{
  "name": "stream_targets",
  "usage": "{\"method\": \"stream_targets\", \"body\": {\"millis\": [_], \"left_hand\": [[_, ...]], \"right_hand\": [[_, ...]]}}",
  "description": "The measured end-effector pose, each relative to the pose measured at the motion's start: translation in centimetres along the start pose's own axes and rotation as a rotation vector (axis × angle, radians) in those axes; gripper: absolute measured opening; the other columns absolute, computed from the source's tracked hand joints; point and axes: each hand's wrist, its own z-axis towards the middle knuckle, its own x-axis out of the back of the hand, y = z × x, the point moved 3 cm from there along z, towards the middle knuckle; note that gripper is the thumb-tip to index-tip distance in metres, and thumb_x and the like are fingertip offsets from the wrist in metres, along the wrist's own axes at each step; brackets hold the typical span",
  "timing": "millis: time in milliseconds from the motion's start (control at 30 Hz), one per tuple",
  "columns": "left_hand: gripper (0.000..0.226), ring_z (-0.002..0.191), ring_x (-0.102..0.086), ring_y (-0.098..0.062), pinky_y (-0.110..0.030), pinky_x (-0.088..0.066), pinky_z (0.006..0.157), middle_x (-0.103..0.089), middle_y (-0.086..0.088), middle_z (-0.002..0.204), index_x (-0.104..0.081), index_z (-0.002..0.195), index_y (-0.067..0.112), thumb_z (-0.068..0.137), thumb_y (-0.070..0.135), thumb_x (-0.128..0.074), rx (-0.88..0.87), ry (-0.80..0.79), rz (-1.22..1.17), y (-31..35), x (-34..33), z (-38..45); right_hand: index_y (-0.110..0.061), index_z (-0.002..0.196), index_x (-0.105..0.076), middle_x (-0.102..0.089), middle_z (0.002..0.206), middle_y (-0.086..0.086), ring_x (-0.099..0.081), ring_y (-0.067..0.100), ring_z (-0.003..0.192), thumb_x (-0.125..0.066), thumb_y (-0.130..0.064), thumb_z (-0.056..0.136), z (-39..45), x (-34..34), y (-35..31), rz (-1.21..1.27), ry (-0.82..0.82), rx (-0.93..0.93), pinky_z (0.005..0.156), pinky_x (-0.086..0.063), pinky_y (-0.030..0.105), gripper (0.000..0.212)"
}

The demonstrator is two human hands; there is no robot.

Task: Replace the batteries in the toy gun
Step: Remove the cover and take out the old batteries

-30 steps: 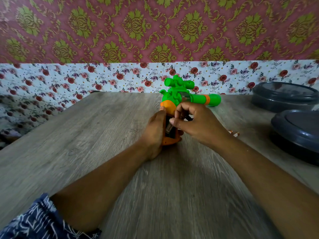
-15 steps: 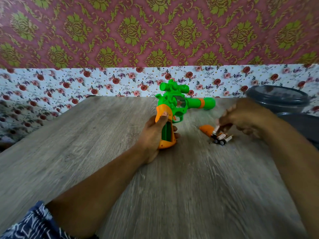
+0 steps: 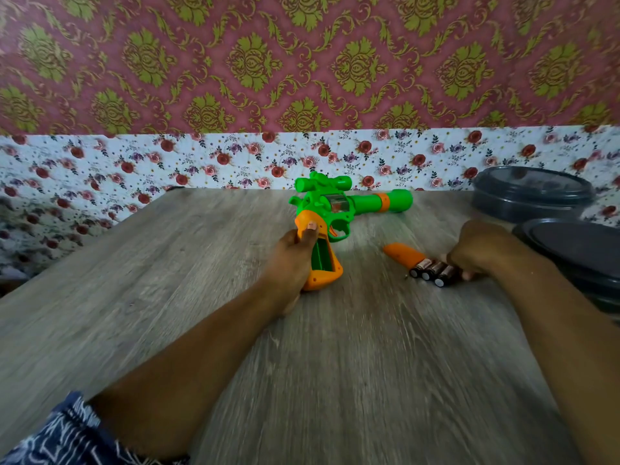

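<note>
A green and orange toy gun (image 3: 339,204) stands on its grip on the wooden table (image 3: 335,364), barrel pointing right. My left hand (image 3: 292,260) wraps the orange grip from the left, thumb on top. The battery compartment (image 3: 321,255) in the grip is uncovered and shows only green plastic inside. To the right, the orange compartment cover (image 3: 402,253) lies flat. Beside it, three dark batteries (image 3: 432,271) lie side by side on the table. My right hand (image 3: 479,250) is curled over their right ends, with its thumb and fingers around the nearest battery.
Two dark grey round lidded containers stand at the right, one at the back (image 3: 533,193) and one nearer (image 3: 577,250), close behind my right wrist. A floral-papered wall runs along the table's far edge.
My right hand left the gun's grip and carried a battery right and down to the two beside the cover. My left hand keeps holding the gun upright.
</note>
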Motion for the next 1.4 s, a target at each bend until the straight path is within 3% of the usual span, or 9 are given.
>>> {"method": "stream_targets", "body": {"millis": [200, 433, 533, 633, 767, 933, 1033, 1267, 1400], "left_hand": [[0.032, 0.063, -0.047, -0.018, -0.028, -0.034, 0.057, -0.050, -0.004, 0.068, -0.055, 0.081, 0.010, 0.093, 0.039, -0.050, -0.071, 0.089, 0.342, 0.2, 1.3, 0.7], [0.029, 0.063, -0.049, -0.022, -0.028, -0.035, 0.061, -0.050, -0.004, 0.061, -0.054, 0.064, 0.016, 0.089, 0.031, -0.059, -0.046, 0.031, 0.419, 0.4, 1.3, 0.4], [0.019, 0.079, -0.055, -0.023, -0.031, -0.039, 0.069, -0.055, -0.005, 0.079, -0.060, 0.087, 0.011, 0.088, 0.030, -0.060, -0.077, 0.056, 0.478, 0.6, 1.4, 0.3], [0.051, 0.106, -0.054, -0.028, -0.031, -0.042, 0.080, -0.055, -0.008, 0.114, -0.044, 0.128, 0.007, 0.086, 0.032, -0.061, -0.112, 0.122, 0.592, 0.9, 1.9, 0.3], [0.054, 0.111, -0.054, -0.032, -0.036, -0.046, 0.085, -0.056, -0.014, 0.123, -0.043, 0.129, 0.006, 0.086, 0.035, -0.060, -0.109, 0.145, 0.702, 1.1, 2.2, 0.4], [0.029, 0.074, -0.052, -0.025, -0.028, -0.026, 0.047, -0.055, -0.012, 0.074, -0.047, 0.072, 0.011, 0.083, 0.034, -0.059, -0.110, 0.143, 0.877, 1.6, 2.3, 0.4], [0.034, 0.062, -0.045, -0.020, -0.028, -0.022, 0.045, -0.042, -0.003, 0.059, -0.042, 0.062, 0.012, 0.081, 0.034, -0.061, -0.102, 0.142, 0.901, 1.6, 2.6, 0.5], [0.029, 0.071, -0.051, -0.022, -0.026, -0.025, 0.045, -0.047, -0.002, 0.067, -0.051, 0.081, 0.007, 0.081, 0.035, -0.061, -0.166, 0.123, 0.975, 1.7, 2.5, 0.2], [0.045, 0.094, -0.054, -0.027, -0.026, -0.035, 0.060, -0.054, -0.012, 0.105, -0.051, 0.116, 0.005, 0.084, 0.035, -0.060, -0.223, 0.140, 0.981, 2.1, 2.4, -0.1]], "right_hand": [[0.002, 0.110, -0.058, -0.060, 0.110, 0.016, -0.057, 0.026, 0.094, -0.058, -0.004, 0.083, -1.2, 1.4, -3.2, 0.080, 0.027, 0.250, 0.067, -0.045, 0.029, 0.028], [-0.012, 0.106, -0.056, -0.067, 0.104, 0.014, -0.061, 0.029, 0.095, -0.053, -0.015, 0.089, -5.6, -3.5, -5.8, 0.019, 0.066, 0.732, 0.080, -0.050, 0.042, 0.018], [-0.013, 0.108, -0.059, -0.062, 0.108, 0.010, -0.056, 0.027, 0.103, -0.052, -0.017, 0.090, -6.0, -4.9, -6.6, -0.098, 0.082, 0.834, 0.085, -0.045, 0.039, 0.020], [-0.015, 0.111, -0.061, -0.053, 0.106, 0.008, -0.051, 0.024, 0.103, -0.048, -0.021, 0.092, -6.4, -5.6, -6.5, -0.145, 0.090, 0.863, 0.086, -0.041, 0.035, 0.023], [-0.016, 0.113, -0.062, -0.053, 0.106, 0.006, -0.050, 0.022, 0.103, -0.046, -0.020, 0.094, -6.5, -5.9, -6.5, -0.156, 0.118, 0.875, 0.084, -0.039, 0.032, 0.025], [-0.018, 0.115, -0.062, -0.053, 0.106, 0.007, -0.050, 0.023, 0.103, -0.045, -0.019, 0.094, -6.6, -6.3, -6.5, -0.174, 0.124, 0.893, 0.083, -0.040, 0.034, 0.027], [-0.017, 0.115, -0.062, -0.052, 0.106, 0.007, -0.050, 0.024, 0.103, -0.046, -0.016, 0.093, -6.6, -6.2, -6.3, -0.163, 0.127, 0.888, 0.084, -0.040, 0.036, 0.028], [-0.017, 0.113, -0.063, -0.052, 0.105, 0.006, -0.049, 0.021, 0.103, -0.047, -0.021, 0.093, -6.5, -6.3, -6.2, -0.128, 0.118, 0.896, 0.084, -0.042, 0.036, 0.026], [-0.013, 0.110, -0.063, -0.057, 0.105, 0.007, -0.052, 0.022, 0.102, -0.052, -0.027, 0.091, -6.3, -5.6, -6.0, -0.056, 0.100, 0.904, 0.085, -0.043, 0.034, 0.026]]}}
